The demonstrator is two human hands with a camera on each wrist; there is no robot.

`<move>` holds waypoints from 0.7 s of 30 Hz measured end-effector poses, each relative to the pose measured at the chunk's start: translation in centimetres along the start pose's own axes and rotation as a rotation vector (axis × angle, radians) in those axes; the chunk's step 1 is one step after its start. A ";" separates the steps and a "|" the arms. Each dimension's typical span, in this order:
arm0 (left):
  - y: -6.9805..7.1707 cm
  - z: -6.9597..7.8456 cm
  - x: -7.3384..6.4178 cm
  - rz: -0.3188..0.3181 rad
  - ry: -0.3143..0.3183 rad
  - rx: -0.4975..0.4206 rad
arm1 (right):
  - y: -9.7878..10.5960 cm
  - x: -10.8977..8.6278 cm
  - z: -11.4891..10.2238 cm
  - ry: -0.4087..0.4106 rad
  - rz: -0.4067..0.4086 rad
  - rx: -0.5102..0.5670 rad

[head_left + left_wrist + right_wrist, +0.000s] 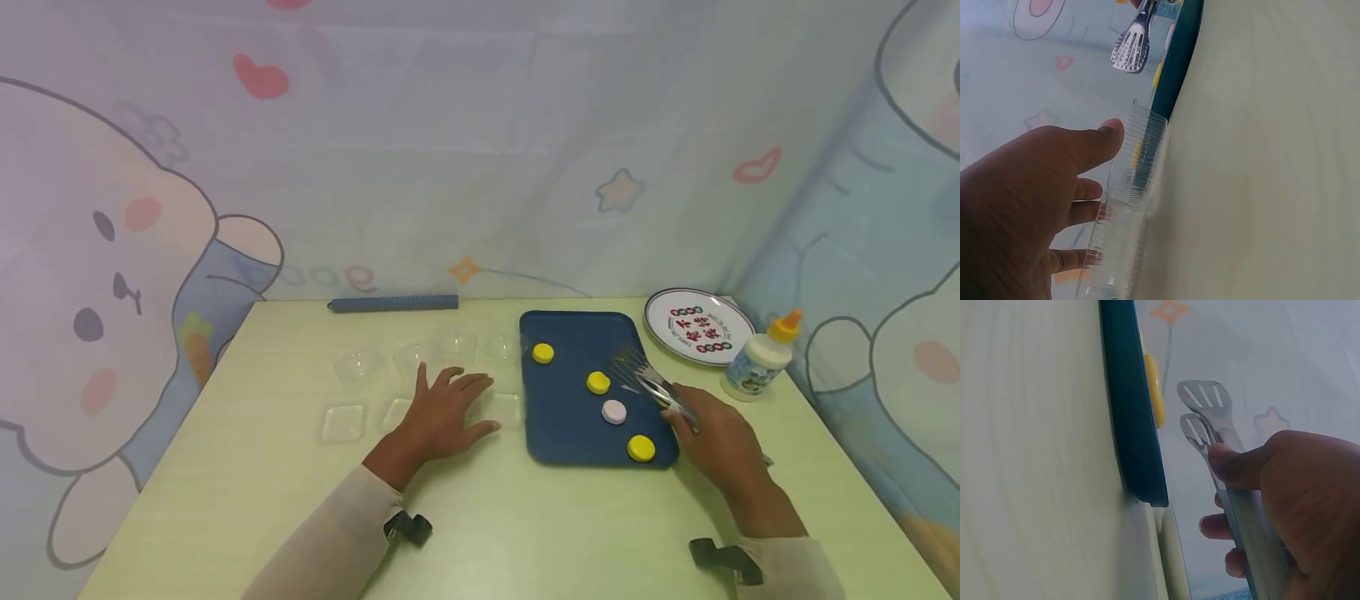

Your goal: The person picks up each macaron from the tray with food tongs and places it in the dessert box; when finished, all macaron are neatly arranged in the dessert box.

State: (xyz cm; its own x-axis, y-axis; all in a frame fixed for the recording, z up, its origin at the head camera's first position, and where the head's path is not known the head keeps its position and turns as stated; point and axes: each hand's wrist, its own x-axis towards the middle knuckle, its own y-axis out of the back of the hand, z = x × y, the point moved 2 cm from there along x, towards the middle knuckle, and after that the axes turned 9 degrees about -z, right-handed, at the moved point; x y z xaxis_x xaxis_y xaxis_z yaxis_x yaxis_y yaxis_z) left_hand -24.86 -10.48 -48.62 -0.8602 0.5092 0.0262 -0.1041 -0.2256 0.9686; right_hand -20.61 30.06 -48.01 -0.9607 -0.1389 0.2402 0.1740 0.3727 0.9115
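Tongs of silvery slotted metal [660,390]: above the right half of the blue rectangular tray [558,417]; long axis slanting, heads pointing far-left, handles near-right.
Right hand [720,437]: gripping the tongs by the tray's right edge.
Left hand [442,417]: fingers spread, left of the tray, among clear ribbed plastic containers [1116,244].
On the tray: three smooth round yellow discs [641,448], one pale-pink round disc [613,412].

Tongs [1246,522] are silver; the tray [558,408] navy; discs [597,383] yellow or pink.

Four discs [641,448], one tray [558,417], one plate [662,321]
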 end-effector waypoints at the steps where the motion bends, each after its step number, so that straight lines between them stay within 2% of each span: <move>1: 0.0 0.0 0.0 0.002 0.000 0.002 | 0.0 0.0 -0.2 0.015 0.002 -0.005; 6: 0.0 -0.1 0.0 0.011 -0.006 0.009 | -0.3 0.1 -0.7 0.087 0.019 -0.040; 15: 0.0 -0.1 0.1 0.000 0.001 0.005 | -0.6 0.2 -0.7 0.112 -0.001 -0.078; 21: -0.1 -0.2 0.1 -0.005 0.005 0.011 | -0.7 0.3 -0.8 0.103 -0.049 -0.093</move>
State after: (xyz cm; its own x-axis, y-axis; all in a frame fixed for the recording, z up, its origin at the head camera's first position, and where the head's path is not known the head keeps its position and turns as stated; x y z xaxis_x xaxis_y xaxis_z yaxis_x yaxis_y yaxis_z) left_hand -25.10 -10.58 -48.77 -0.8624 0.5059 0.0202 -0.1030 -0.2144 0.9713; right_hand -20.84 28.99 -48.26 -0.9422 -0.2502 0.2230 0.1509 0.2773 0.9489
